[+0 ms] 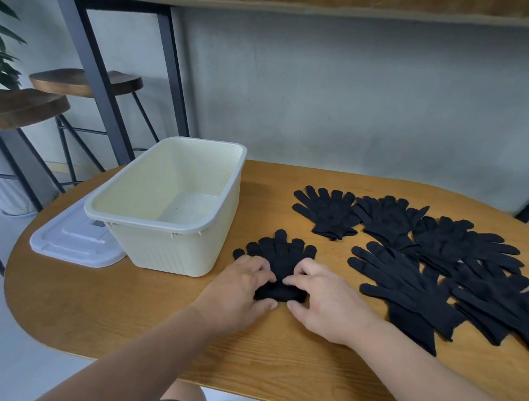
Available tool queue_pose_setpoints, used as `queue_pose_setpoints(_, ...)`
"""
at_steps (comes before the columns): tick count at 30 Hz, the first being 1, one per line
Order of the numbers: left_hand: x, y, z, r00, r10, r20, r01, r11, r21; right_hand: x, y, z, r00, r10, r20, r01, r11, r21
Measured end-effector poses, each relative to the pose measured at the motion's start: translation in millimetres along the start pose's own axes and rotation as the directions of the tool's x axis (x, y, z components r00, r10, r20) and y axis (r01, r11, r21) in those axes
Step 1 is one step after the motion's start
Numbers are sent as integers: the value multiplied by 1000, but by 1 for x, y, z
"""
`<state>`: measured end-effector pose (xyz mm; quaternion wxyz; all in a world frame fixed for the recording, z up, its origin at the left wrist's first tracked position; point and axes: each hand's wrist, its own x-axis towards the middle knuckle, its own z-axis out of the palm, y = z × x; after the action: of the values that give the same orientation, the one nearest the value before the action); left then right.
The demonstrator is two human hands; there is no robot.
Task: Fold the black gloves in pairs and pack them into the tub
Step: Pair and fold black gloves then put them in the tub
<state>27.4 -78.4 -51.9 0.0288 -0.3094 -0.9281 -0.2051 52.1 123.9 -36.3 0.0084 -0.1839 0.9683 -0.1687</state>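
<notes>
- The left hand [241,285] lies on the near part of a stacked glove pair [280,255]; its fingers curl over the rolled cuff end and its thumb tucks against the roll's near edge, so it grips the fabric.
- The right hand [319,299] mirrors it from the other side, its fingers bent onto the same rolled cuff and its thumb under the near edge, pinching the roll.
- The fingertips of the two hands almost meet over the middle of the pair.
- The glove pair lies on the wooden bench [101,308] just right of the tub, its fingers fanned out and pointing away from the person.
- The cream tub [176,248] stands upright on the left part of the bench, open at the top; nothing shows inside it but its pale floor.
- A white lid [70,240] lies flat on the bench, partly under the tub's left side.
- The other black gloves [421,255] lie spread on the right part of the bench in overlapping pairs, apart from both hands.
- No writing or label can be read on the tub, lid or gloves.
- Two wooden stools [65,81] stand beyond the bench on the left, beside a dark metal frame.
</notes>
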Motion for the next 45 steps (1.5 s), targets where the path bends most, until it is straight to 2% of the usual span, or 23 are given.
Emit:
queue_pose_setpoints(3,1,3,-4,1000,23,-3,-23,999,-22,-1,-2,-1,998,-46,-37,45,998,-32)
queue_pose_setpoints(5,1,5,-8,1000,-20,6,21,996,-81,0,-4,-3,999,-16,-31,17,999,31)
queue_pose_setpoints(7,3,7,-11,991,-131,12,131,975,-181,4,-5,-9,995,97,9,-96,968,232)
queue_pose_setpoints(9,7,9,-12,973,-231,15,228,946,-231,11,-3,-12,974,212,76,-224,890,396)
queue_pose_setpoints(13,16,11,-7,947,-322,7,317,927,-202,26,1,-9,939,329,101,-339,830,443)
queue_pose_setpoints(16,18,8,0,943,-331,-39,319,930,-184,27,1,-3,942,337,6,-318,882,347)
queue_pose_setpoints(20,16,2,5,970,-192,-148,187,981,-43,18,-3,1,984,146,-99,-130,980,148)
queue_pose_setpoints(23,8,-3,6,995,-89,-53,92,994,55,12,2,-3,998,-3,-64,6,999,48)
queue_pose_setpoints(25,4,-7,4,998,-64,11,62,994,87,10,6,-7,999,-48,-20,48,999,-11)
queue_pose_setpoints(28,6,-3,-4,997,-71,19,69,996,56,11,5,-11,996,-92,-18,90,992,-93)
queue_pose_setpoints(29,8,0,-8,995,-96,31,95,995,38,13,3,-13,998,-67,-12,66,996,-63)
queue_pose_setpoints(31,15,4,-15,978,-195,74,199,979,-43,17,0,-20,996,77,49,-83,987,135)
queue_pose_setpoints(33,22,5,-17,949,-303,84,312,940,-136,25,2,-25,965,216,150,-256,901,351)
queue_pose_setpoints(35,31,7,-15,933,-354,62,359,927,-106,35,7,-24,948,264,178,-314,867,387)
queue_pose_setpoints(37,40,7,-10,920,-391,19,392,918,-68,42,10,-20,939,312,142,-343,853,393)
queue_pose_setpoints(40,49,5,-3,924,-371,-98,369,929,-41,47,17,-12,946,320,-53,-284,895,343)
queue_pose_setpoints(42,52,3,-2,948,-265,-175,283,955,86,45,17,-11,964,225,-143,-184,949,255)
queue_pose_setpoints(43,52,2,-2,961,-206,-185,233,962,141,43,18,-10,974,159,-159,-125,970,206)
queue_pose_setpoints(45,49,1,-3,986,-115,-122,138,968,211,38,20,-8,988,39,-146,-23,994,111)
